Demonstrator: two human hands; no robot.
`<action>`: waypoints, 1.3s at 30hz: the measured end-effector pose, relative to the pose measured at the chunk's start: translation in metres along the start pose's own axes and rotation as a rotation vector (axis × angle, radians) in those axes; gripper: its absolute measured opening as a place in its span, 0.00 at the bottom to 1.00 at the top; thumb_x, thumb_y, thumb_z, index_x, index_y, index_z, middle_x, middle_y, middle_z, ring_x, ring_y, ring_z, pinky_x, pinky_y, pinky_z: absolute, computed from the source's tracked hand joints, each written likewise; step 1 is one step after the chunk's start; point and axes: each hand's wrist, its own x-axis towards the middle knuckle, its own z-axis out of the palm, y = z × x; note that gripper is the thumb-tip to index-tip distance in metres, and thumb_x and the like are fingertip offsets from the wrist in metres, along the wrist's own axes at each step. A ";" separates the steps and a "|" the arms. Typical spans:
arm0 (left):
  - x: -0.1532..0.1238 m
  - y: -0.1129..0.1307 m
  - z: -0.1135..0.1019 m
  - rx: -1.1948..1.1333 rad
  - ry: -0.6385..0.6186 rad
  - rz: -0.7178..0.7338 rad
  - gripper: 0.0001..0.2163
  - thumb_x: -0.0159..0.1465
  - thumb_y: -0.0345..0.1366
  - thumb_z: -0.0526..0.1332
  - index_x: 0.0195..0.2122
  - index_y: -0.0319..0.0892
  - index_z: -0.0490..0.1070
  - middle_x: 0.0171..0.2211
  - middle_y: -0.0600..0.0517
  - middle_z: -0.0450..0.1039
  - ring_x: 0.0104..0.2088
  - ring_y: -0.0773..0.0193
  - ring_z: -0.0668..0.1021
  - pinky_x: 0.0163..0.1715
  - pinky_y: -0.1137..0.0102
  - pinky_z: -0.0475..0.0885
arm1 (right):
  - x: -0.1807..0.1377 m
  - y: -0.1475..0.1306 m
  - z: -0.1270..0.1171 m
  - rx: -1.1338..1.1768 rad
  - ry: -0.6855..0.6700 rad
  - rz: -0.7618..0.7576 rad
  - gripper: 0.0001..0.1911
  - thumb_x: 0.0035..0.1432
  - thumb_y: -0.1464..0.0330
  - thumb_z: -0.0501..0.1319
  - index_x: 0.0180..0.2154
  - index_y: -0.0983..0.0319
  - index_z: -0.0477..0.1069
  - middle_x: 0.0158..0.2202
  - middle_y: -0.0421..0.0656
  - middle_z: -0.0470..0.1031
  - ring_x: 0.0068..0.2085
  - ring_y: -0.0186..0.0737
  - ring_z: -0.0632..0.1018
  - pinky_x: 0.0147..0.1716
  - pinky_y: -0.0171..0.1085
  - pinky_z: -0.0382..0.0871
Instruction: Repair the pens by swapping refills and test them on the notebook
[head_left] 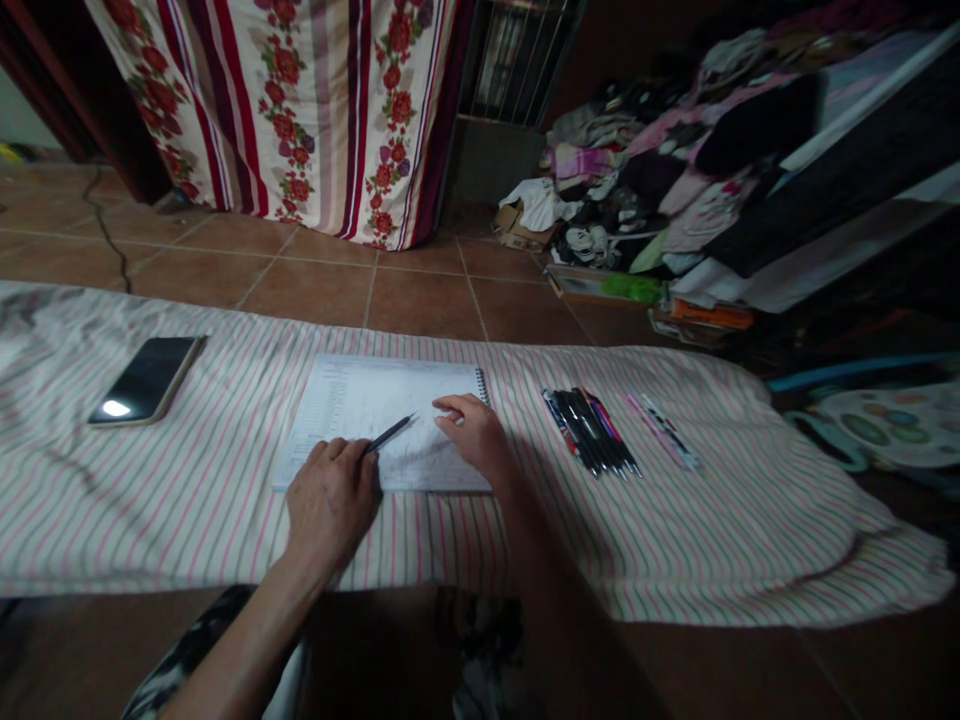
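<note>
Blk pen/pencil (390,433) over spiral notebook (390,382), gripped in L hand (334,497); R hand (475,432) loose, nothing held, nr the tip. Pen row (592,432) to R, smartphone (146,380) to L, all on striped cloth (217,510).

Decent lane on the left of the notebook (307,430), tighter one on the right.

A hand fits easily before the phone (146,382); the right forearm crowds the pen-row (592,432) side, and both hands plus a dark pen (390,432) block the page.
</note>
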 end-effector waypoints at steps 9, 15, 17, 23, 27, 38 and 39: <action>-0.002 0.002 0.000 0.010 -0.009 -0.007 0.15 0.66 0.39 0.48 0.43 0.43 0.73 0.35 0.49 0.74 0.41 0.55 0.73 0.36 0.64 0.67 | -0.003 0.006 -0.002 0.039 -0.019 -0.036 0.16 0.50 0.79 0.56 0.37 0.61 0.76 0.39 0.46 0.76 0.38 0.37 0.76 0.39 0.36 0.72; 0.000 0.003 0.000 0.008 -0.010 0.002 0.16 0.66 0.39 0.48 0.45 0.42 0.73 0.35 0.49 0.74 0.42 0.54 0.73 0.38 0.64 0.67 | -0.003 0.003 -0.006 0.040 -0.020 -0.030 0.12 0.49 0.76 0.60 0.37 0.63 0.76 0.37 0.45 0.75 0.32 0.35 0.75 0.39 0.37 0.72; 0.000 0.004 0.000 0.000 -0.014 -0.004 0.16 0.66 0.39 0.47 0.45 0.42 0.72 0.36 0.48 0.75 0.42 0.54 0.73 0.38 0.64 0.67 | -0.002 -0.001 -0.008 0.049 0.017 -0.024 0.10 0.49 0.75 0.61 0.36 0.63 0.76 0.34 0.45 0.75 0.32 0.35 0.75 0.40 0.37 0.71; 0.000 0.006 -0.001 -0.016 -0.045 -0.050 0.17 0.66 0.39 0.47 0.47 0.42 0.71 0.37 0.48 0.75 0.42 0.55 0.75 0.36 0.65 0.67 | -0.001 -0.011 -0.009 0.226 -0.002 0.084 0.08 0.51 0.67 0.61 0.34 0.61 0.76 0.33 0.43 0.78 0.33 0.36 0.77 0.38 0.36 0.70; 0.000 0.005 0.000 -0.040 -0.042 -0.058 0.17 0.66 0.40 0.47 0.47 0.42 0.71 0.38 0.48 0.75 0.42 0.56 0.75 0.36 0.66 0.67 | -0.002 -0.016 -0.006 0.303 -0.032 0.148 0.10 0.50 0.65 0.61 0.33 0.61 0.77 0.31 0.43 0.79 0.33 0.38 0.77 0.37 0.36 0.69; -0.004 0.011 0.002 -0.111 -0.008 -0.028 0.16 0.67 0.38 0.48 0.47 0.42 0.71 0.37 0.49 0.76 0.40 0.59 0.77 0.36 0.69 0.67 | -0.001 -0.037 -0.004 0.714 -0.117 0.326 0.17 0.43 0.57 0.65 0.31 0.64 0.77 0.17 0.34 0.66 0.21 0.28 0.63 0.21 0.30 0.56; -0.005 0.012 0.002 -0.114 -0.008 -0.024 0.15 0.67 0.38 0.48 0.47 0.42 0.71 0.37 0.49 0.76 0.39 0.59 0.77 0.36 0.69 0.67 | -0.001 -0.038 -0.003 0.728 -0.109 0.335 0.17 0.42 0.57 0.65 0.30 0.64 0.77 0.16 0.34 0.64 0.20 0.28 0.62 0.21 0.30 0.55</action>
